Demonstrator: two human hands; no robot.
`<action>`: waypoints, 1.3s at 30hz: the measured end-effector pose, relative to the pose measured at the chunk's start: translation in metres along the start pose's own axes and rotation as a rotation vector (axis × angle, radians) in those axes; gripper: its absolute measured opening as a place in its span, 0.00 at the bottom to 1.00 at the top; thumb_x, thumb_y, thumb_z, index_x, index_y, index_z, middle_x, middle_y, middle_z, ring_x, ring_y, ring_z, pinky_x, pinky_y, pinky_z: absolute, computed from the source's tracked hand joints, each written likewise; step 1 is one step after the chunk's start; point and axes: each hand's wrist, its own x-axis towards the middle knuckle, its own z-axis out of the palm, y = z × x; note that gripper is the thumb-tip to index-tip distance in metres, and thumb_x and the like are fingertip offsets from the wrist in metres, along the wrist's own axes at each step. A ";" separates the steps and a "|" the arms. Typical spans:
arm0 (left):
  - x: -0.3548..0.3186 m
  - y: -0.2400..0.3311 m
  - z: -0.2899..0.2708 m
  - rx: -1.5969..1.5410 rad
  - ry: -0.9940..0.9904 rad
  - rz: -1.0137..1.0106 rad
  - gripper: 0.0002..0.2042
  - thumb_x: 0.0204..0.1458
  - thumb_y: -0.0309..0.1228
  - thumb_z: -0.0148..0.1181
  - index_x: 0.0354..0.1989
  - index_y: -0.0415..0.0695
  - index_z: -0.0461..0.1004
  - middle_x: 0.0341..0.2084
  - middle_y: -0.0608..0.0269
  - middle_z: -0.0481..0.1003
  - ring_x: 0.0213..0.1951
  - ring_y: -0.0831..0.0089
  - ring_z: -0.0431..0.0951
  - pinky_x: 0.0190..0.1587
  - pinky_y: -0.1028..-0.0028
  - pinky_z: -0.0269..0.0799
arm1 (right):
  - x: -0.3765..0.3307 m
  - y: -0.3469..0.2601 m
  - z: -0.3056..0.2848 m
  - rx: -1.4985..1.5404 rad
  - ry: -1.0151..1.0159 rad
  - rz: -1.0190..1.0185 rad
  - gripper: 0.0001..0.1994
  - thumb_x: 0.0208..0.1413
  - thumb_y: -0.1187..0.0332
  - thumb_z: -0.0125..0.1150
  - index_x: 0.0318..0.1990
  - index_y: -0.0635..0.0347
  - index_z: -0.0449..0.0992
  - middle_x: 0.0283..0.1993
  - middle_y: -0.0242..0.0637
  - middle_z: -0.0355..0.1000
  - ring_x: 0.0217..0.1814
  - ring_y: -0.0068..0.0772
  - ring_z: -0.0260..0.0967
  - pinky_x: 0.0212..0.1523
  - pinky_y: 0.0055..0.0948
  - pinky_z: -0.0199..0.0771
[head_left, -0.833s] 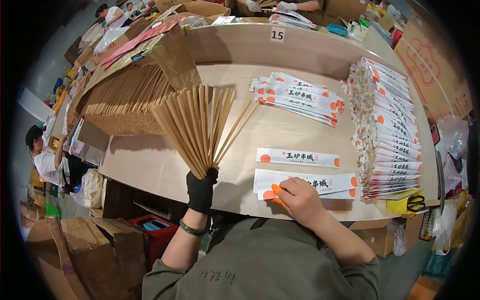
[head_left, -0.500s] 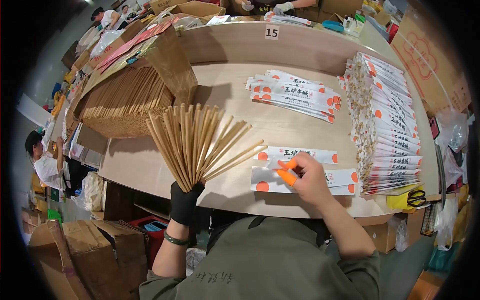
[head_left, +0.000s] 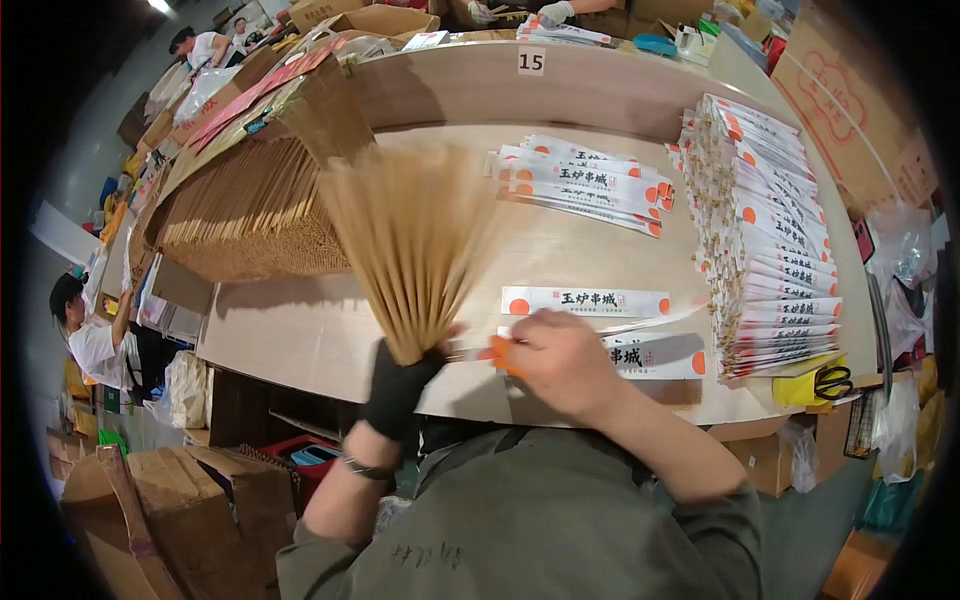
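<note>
- On my remote feed, left hand (head_left: 402,390), 10 o'clock: gloved, wrapped round the sticks' (head_left: 410,280) lower ends; fanned, probably to separate tips.
- Right hand (head_left: 568,362), 1 o'clock: fingertips bunched; blur, so I cannot tell what they pinch.
- Paper sleeves (head_left: 672,360) beside it, seemingly for short reach.
- Sleeve pile (head_left: 785,240), 2 o'clock, apparently kept aside.
- Carton (head_left: 325,112), 11 o'clock, open inward, likely for access.

Bold black characters are printed on a white paper chopstick sleeve (head_left: 585,302) on the bench (head_left: 590,255); the same design is repeated on the overlapping sleeves (head_left: 590,180) and the sleeve stack (head_left: 785,240). A black number is shown on a white tag (head_left: 531,62). An outlined flower emblem is printed on the carton (head_left: 840,140), dark script on the olive garment (head_left: 430,555).
</note>
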 end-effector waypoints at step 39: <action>-0.012 -0.032 -0.052 0.391 0.251 0.049 0.08 0.45 0.29 0.67 0.27 0.38 0.76 0.16 0.68 0.72 0.18 0.82 0.69 0.21 0.78 0.63 | -0.015 0.029 -0.045 0.564 0.114 0.731 0.08 0.48 0.75 0.68 0.26 0.67 0.73 0.24 0.26 0.61 0.25 0.14 0.56 0.25 0.20 0.55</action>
